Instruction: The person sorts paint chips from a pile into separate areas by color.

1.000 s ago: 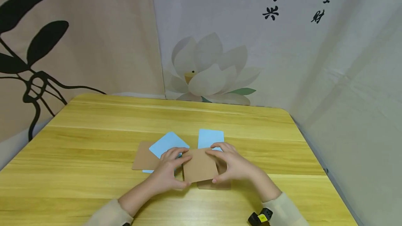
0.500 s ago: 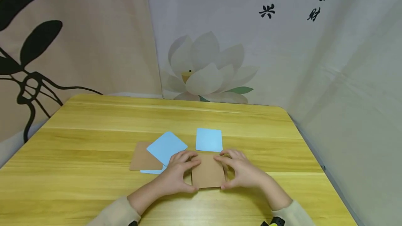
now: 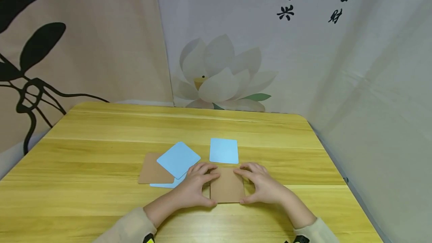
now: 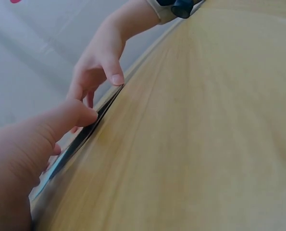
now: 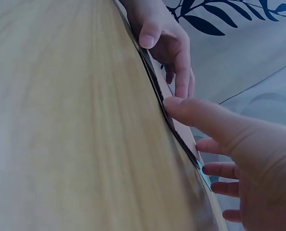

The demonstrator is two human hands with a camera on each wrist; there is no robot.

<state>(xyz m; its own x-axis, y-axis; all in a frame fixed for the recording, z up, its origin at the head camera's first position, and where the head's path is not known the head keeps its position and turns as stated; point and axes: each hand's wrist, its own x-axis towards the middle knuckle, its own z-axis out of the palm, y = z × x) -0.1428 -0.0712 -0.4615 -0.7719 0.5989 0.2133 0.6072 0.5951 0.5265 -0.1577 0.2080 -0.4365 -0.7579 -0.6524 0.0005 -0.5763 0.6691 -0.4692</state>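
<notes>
A square brown card [image 3: 227, 186] lies near the front middle of the table, at or just above another brown card beneath it. My left hand [image 3: 197, 185] holds its left side, thumb at the near corner and fingers at the far one. On the opposite side my right hand [image 3: 264, 185] grips the card the same way. In the right wrist view, two thin card edges [image 5: 164, 107] show one above the other under the thumbs. A blue card [image 3: 224, 150] lies just beyond the held card.
To the left, another blue card [image 3: 179, 159] lies tilted across a brown card [image 3: 153, 171] and a partly covered blue card [image 3: 163, 185]. The wooden table [image 3: 101, 130] ends at printed cloth [image 3: 303, 59] behind and on the right.
Both hands have moved the brown card right and lowered it over the lower brown card, straightening it. The far blue card is now fully uncovered.
</notes>
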